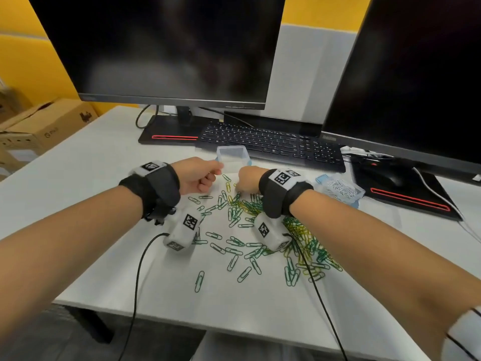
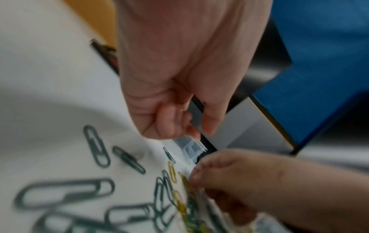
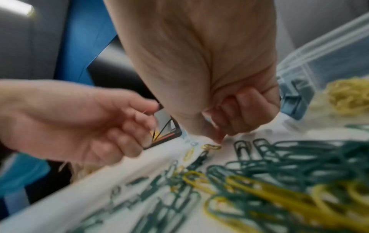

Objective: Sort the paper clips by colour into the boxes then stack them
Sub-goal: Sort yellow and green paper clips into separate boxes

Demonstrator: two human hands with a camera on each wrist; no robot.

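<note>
Green and yellow paper clips (image 1: 256,230) tangled on surface (image 1: 104,165). Right hand (image 1: 248,179) curled, fingertips at yellow clip (image 3: 211,147) — grip unclear. Left hand (image 1: 199,175) curled, contents unclear, near empty box (image 1: 232,155). Risk: linked green clip dragged along — wrong box.

I count two clear plastic boxes: an empty box (image 1: 232,156) and a filled box (image 1: 341,188). Two monitors, left monitor (image 1: 161,48) and right monitor (image 1: 416,74), and one keyboard (image 1: 270,144). Green paper clips (image 1: 235,242) and yellow paper clips (image 1: 299,227) are too many for me to count.
</note>
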